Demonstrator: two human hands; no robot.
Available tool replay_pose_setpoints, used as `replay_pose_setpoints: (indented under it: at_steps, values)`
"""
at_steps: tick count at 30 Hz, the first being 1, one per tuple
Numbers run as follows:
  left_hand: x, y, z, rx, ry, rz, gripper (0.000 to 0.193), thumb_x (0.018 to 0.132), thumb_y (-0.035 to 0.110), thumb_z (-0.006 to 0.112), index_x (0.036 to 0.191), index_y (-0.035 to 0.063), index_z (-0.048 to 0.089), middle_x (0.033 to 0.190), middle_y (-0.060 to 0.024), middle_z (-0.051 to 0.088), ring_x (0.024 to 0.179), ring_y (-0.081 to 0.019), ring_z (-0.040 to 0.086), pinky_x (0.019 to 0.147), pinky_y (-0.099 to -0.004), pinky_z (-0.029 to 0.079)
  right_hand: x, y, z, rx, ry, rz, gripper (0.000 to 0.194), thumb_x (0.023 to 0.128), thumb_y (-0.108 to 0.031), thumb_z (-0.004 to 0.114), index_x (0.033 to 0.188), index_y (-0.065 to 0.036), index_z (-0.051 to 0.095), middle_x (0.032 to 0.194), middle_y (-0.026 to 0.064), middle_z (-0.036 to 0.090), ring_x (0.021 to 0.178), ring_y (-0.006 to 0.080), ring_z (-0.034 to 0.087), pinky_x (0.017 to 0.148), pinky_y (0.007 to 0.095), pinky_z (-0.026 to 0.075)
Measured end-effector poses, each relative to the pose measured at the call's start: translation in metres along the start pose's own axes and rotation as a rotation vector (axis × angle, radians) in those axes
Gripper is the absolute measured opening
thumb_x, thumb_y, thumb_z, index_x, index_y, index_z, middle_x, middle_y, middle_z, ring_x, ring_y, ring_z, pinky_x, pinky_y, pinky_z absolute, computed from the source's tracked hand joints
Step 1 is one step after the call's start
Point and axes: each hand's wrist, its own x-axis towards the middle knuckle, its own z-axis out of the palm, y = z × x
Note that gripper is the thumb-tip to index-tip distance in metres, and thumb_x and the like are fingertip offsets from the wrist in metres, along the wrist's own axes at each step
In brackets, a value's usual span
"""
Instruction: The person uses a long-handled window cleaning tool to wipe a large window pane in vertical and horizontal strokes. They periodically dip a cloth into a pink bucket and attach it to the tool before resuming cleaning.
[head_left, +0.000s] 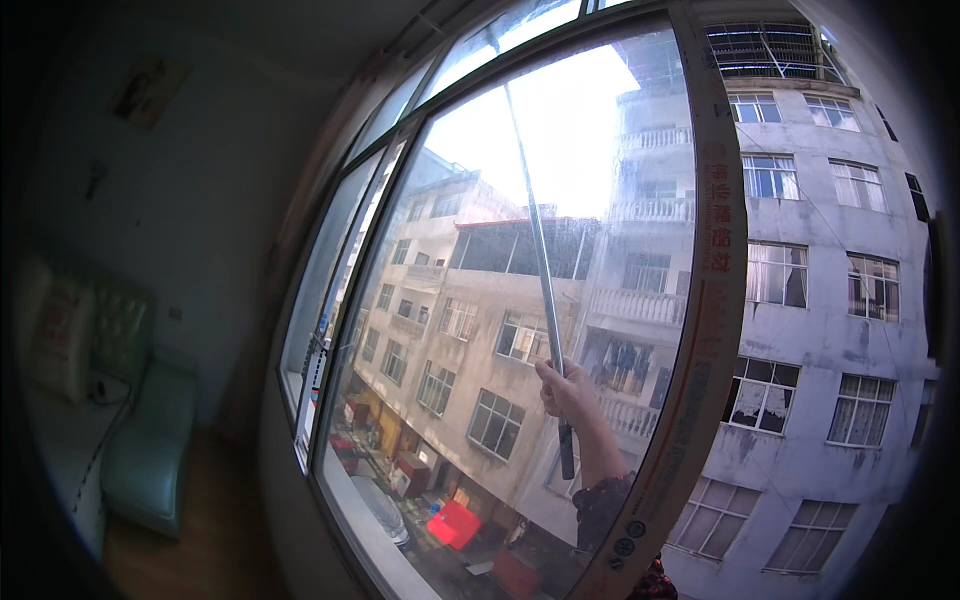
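My right hand (570, 390) is seen through the glass of a window sash (480, 300), on its outer side, closed around a long metal pole (538, 240). A dark grip (566, 450) extends below the fist. From there the pole slants up and slightly left towards the upper pane (480, 64); what its far end carries is too blurred to tell. A dark, patterned sleeve (604, 506) covers my forearm, behind the glass beside the printed sash frame (709, 300). My left hand is out of view.
The window sill (360, 555) runs along the bottom. Outside stand multi-storey buildings (810, 337), with a red canopy (454, 525) far below. Inside at left are a curtain (300, 202), a green padded bench or bed edge (150, 442) and a wall picture (150, 91).
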Motion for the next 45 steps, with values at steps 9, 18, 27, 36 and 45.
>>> replay_pose_setpoints:
  at_steps: [9,18,27,36,45]
  values:
    - [0.003,0.008,0.043,0.111,-0.16,-0.036,0.026,0.095,0.026,0.06,0.108,0.0042,0.063,0.078,-0.0095,0.067,0.06,-0.0171,0.065,0.049,-0.0282,0.053,-0.284,0.013,-0.035,0.106,0.17,0.303,0.012,0.092,-0.012,0.063,0.1,-0.004,0.058,0.062,0.0003,0.052,0.045,0.0068,0.045,0.039,0.022,0.032]
    - [0.009,0.006,0.058,0.164,-0.259,-0.051,0.026,0.095,0.025,0.058,0.109,0.0039,0.063,0.079,-0.0096,0.067,0.062,-0.0173,0.065,0.051,-0.029,0.054,-0.407,0.004,-0.045,0.084,0.105,0.254,0.011,0.091,-0.013,0.064,0.095,-0.004,0.059,0.057,-0.0015,0.051,0.039,0.0049,0.043,0.035,0.0194,0.031]
    - [0.023,0.007,0.016,0.109,-0.176,-0.017,0.023,0.096,0.022,0.056,0.109,0.005,0.063,0.08,-0.0089,0.066,0.061,-0.0165,0.065,0.051,-0.0296,0.053,-0.174,0.004,-0.056,1.008,-0.307,0.239,0.013,0.095,-0.016,0.059,0.099,-0.006,0.052,0.059,-0.0042,0.042,0.043,0.0063,0.04,0.037,0.0225,0.029]
    - [0.008,0.022,0.004,0.064,-0.077,0.038,0.021,0.095,0.022,0.059,0.105,0.0039,0.064,0.078,-0.0089,0.066,0.06,-0.0156,0.064,0.05,-0.0285,0.052,-0.118,-0.056,-0.016,0.372,0.014,-0.047,0.015,0.097,-0.02,0.057,0.093,-0.008,0.049,0.062,-0.0039,0.039,0.045,0.006,0.037,0.038,0.0212,0.026]
    - [0.002,0.015,0.048,0.157,-0.202,0.024,0.023,0.096,0.025,0.058,0.103,0.0039,0.064,0.077,-0.0066,0.065,0.058,-0.0134,0.061,0.049,-0.0269,0.05,-0.36,0.034,-0.017,0.261,0.215,0.169,0.013,0.091,-0.013,0.065,0.098,-0.004,0.058,0.057,0.0004,0.053,0.039,0.0069,0.044,0.034,0.0203,0.031]
